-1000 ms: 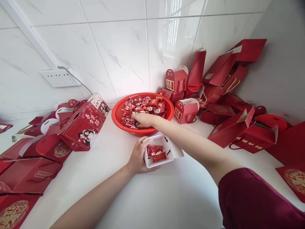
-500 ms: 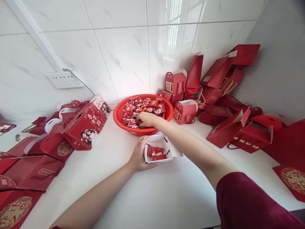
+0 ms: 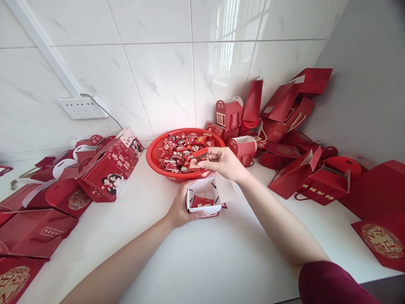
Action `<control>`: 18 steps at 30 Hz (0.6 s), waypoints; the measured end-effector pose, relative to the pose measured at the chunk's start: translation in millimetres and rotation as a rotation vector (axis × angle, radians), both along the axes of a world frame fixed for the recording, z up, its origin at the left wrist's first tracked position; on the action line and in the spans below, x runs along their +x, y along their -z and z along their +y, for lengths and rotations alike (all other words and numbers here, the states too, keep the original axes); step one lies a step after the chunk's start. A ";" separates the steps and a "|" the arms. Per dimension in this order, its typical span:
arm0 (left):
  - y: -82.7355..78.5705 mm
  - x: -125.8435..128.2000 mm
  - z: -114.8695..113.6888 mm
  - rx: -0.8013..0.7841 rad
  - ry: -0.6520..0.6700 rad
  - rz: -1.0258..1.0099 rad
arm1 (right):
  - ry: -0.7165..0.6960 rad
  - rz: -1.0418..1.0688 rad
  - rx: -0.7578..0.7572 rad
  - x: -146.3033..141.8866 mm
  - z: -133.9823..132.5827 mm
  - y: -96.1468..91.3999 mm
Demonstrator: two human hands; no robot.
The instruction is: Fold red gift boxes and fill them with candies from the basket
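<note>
Framing the near corners of the counter (image 3: 196,257), a red box (image 3: 19,276) at 8 o'clock and a red panel (image 3: 384,241) towards 4 o'clock carry round gold emblems, too stylised to read for certain. The wall side counts as 12 o'clock.

Further in, the person's left hand (image 3: 183,207) lies at 7 o'clock, its grip wrapped around the 9 o'clock side of a white-lined carton (image 3: 207,210), thumb along the near wall. The carton, at 6 o'clock, has its mouth up and a flap folded out towards 3 o'clock; red packets (image 3: 202,202) lie inside. Whether it rests on the counter cannot be told.

Just beyond, the right hand (image 3: 226,162) pinches a small wrapped packet (image 3: 200,159) between thumb and fingers, over the near rim of a red basket (image 3: 150,162) filled with wrapped sweets (image 3: 177,153). The step in hand appears to be the carrying of one packet between basket and carton; the next move would call for a steady carton and a hand kept clear of the flap.

Towards 9 o'clock, a large carton (image 3: 106,175) shows a drawn couple and bold pale characters, not all legible. Past the basket, at 1 o'clock, a small handled box (image 3: 233,116) reads 歡喜 above 囍. Gold lettering on a box (image 3: 322,185) near 3 o'clock cannot be made out. No brand name is legible.
</note>
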State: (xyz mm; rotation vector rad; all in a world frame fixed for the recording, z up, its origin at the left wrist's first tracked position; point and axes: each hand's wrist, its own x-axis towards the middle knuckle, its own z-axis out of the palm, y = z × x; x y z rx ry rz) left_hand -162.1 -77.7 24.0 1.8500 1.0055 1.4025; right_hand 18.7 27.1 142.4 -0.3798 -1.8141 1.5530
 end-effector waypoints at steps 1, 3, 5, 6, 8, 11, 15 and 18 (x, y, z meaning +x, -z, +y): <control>-0.9 0.5 0.1 -0.003 0.002 -0.006 | -0.001 -0.018 -0.010 5.5 -3.1 -2.6; -1.7 0.6 0.0 -0.004 -0.019 0.008 | 0.014 -0.061 -0.014 14.8 -6.3 -7.1; -1.7 0.1 -0.4 -0.007 -0.037 0.034 | 0.035 -0.077 -0.001 22.1 -7.1 -10.7; -1.6 0.0 -0.6 -0.013 -0.036 0.039 | 0.047 -0.073 0.011 25.3 -7.3 -12.4; -1.2 0.0 -0.9 -0.028 -0.027 0.038 | 0.075 -0.049 0.044 30.9 -8.4 -16.3; -1.2 1.3 -0.7 -0.041 -0.011 0.030 | 0.085 -0.006 0.086 37.8 -13.2 -23.2; -1.3 3.6 1.0 -0.031 0.040 -0.019 | -0.024 0.045 0.028 43.9 -22.5 -29.6; -0.3 4.4 1.7 -0.041 0.060 -0.041 | -0.102 0.062 -0.083 46.0 -25.5 -29.3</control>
